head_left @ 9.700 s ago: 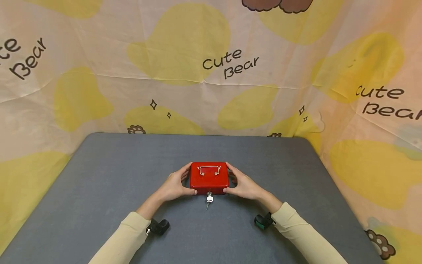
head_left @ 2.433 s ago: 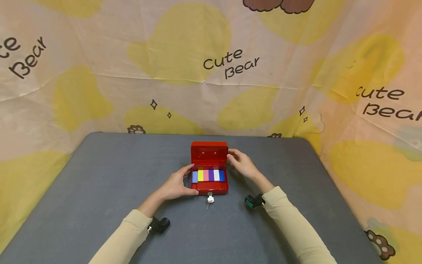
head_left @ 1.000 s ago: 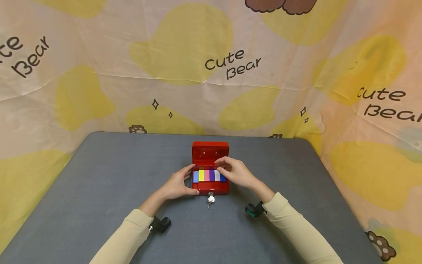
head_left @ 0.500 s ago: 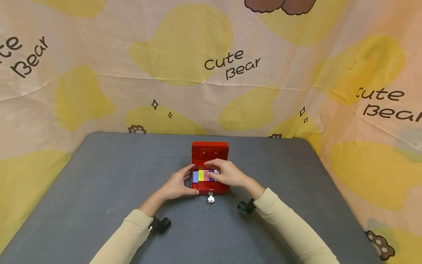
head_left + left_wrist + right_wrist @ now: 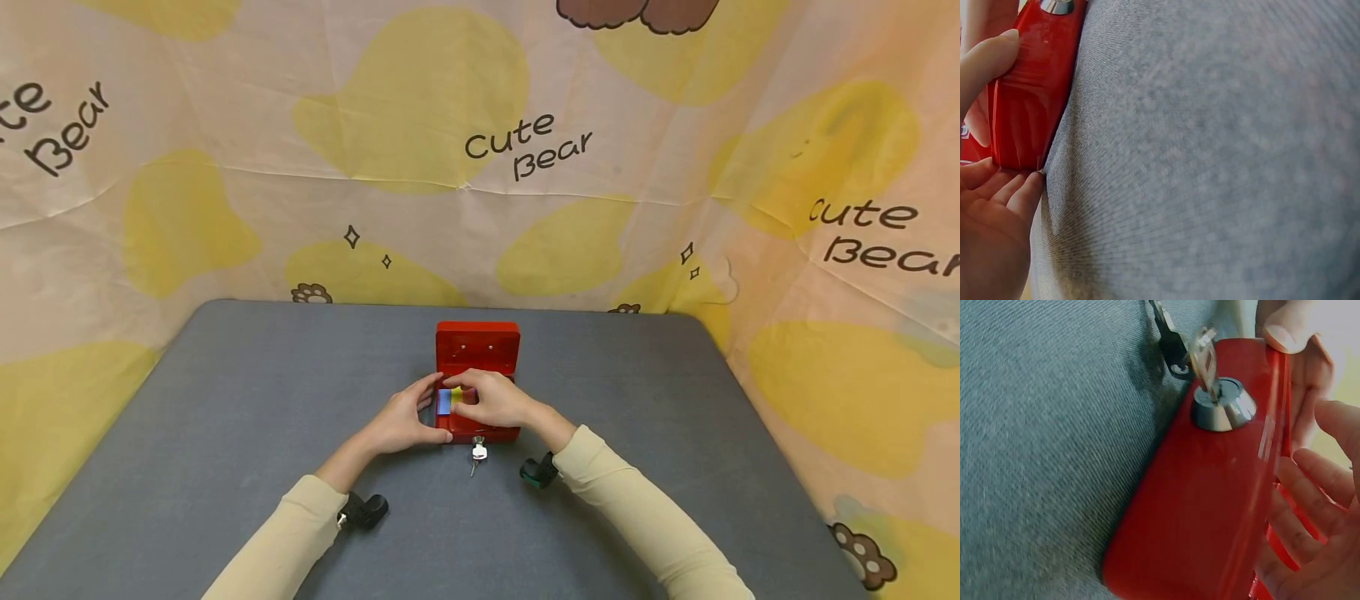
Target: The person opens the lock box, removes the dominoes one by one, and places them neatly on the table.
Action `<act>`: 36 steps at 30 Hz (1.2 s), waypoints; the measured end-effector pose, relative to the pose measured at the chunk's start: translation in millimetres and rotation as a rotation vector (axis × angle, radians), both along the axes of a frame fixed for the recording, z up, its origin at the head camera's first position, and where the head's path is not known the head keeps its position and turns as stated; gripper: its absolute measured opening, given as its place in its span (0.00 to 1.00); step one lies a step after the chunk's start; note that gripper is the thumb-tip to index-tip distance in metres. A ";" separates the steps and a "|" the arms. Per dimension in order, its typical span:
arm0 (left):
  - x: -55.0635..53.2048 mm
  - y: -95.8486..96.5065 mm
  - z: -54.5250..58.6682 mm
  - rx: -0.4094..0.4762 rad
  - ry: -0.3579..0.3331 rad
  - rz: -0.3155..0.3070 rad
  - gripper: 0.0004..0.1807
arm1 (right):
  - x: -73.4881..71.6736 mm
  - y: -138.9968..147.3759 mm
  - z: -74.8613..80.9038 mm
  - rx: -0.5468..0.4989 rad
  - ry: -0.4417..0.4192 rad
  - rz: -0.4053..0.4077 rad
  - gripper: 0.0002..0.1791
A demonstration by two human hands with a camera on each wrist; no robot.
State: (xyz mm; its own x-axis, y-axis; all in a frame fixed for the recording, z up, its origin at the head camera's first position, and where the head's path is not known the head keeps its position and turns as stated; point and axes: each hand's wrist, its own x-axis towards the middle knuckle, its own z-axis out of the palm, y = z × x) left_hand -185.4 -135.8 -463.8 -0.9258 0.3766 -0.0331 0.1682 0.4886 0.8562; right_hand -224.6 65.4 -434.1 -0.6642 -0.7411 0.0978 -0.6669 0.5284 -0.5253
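A red metal cash box [image 5: 477, 337] stands on the table, its lid raised at the back. My left hand [image 5: 397, 423] grips its left side, thumb on the front corner and fingertips along the side in the left wrist view. Over the inside hovers my right hand [image 5: 498, 402], thumb and fingers spread apart with nothing between them. Its fingertips are near a light blue piece [image 5: 444, 402] and a yellow piece [image 5: 456, 393] at the left end of a coloured row. The hand hides the rest of that row.
A key [image 5: 478, 452] sticks out of the round lock [image 5: 1225, 415] on the box's front, with a second key [image 5: 1172, 347] hanging from it. Grey cloth covers the table [image 5: 262, 400]. A printed curtain [image 5: 405, 100] hangs behind and at both sides.
The box lid, closed in the oldest frame, stands open. My right hand has left the lid and moved leftward across the coloured row. My left hand stays on the box's left side.
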 end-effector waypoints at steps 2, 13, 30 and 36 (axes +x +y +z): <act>-0.6 -0.2 -0.6 0.005 0.003 -0.002 0.52 | -0.3 -2.2 -1.9 0.026 0.011 -0.003 0.22; -1.2 -0.3 -2.9 0.022 -0.001 -0.004 0.51 | -1.2 -8.5 -5.2 0.069 0.010 -0.023 0.22; -0.9 0.5 -4.1 0.033 -0.012 0.006 0.51 | -0.6 -11.1 -5.9 0.096 0.038 -0.013 0.22; -0.7 0.2 -4.0 0.051 -0.011 0.005 0.51 | -0.8 -11.1 -7.5 0.109 0.040 -0.007 0.21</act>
